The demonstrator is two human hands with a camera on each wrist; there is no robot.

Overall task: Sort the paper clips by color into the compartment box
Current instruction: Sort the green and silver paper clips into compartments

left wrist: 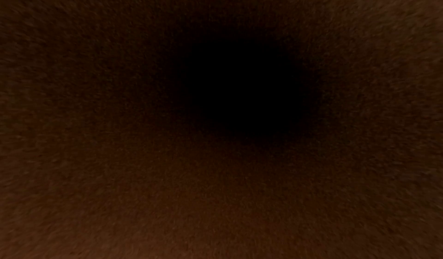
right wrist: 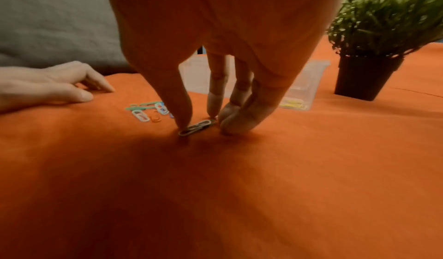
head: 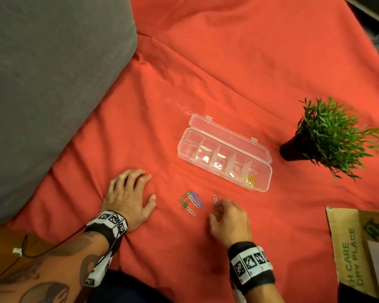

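A clear compartment box [head: 188, 136] lies open on the red sheet, its lid folded back. Yellow paper clips [head: 251, 179] sit in its right end compartment; the other compartments look bare. A loose pile of green, blue, white and orange paper clips [head: 192, 201] lies in front of the box. To its right, my right hand [head: 216, 213] pinches a dark green paper clip [right wrist: 196, 127] that lies on the sheet, thumb at one end and forefinger at the other. One more single clip [head: 214, 199] lies just beyond. My left hand [head: 129, 193] rests flat on the sheet, left of the pile. The left wrist view is dark.
A grey pillow [head: 42, 84] fills the far left. A small potted plant [head: 328, 136] in a dark pot stands right of the box. A cardboard box [head: 354, 248] sits at the near right edge. The red sheet [head: 228, 62] stretches behind.
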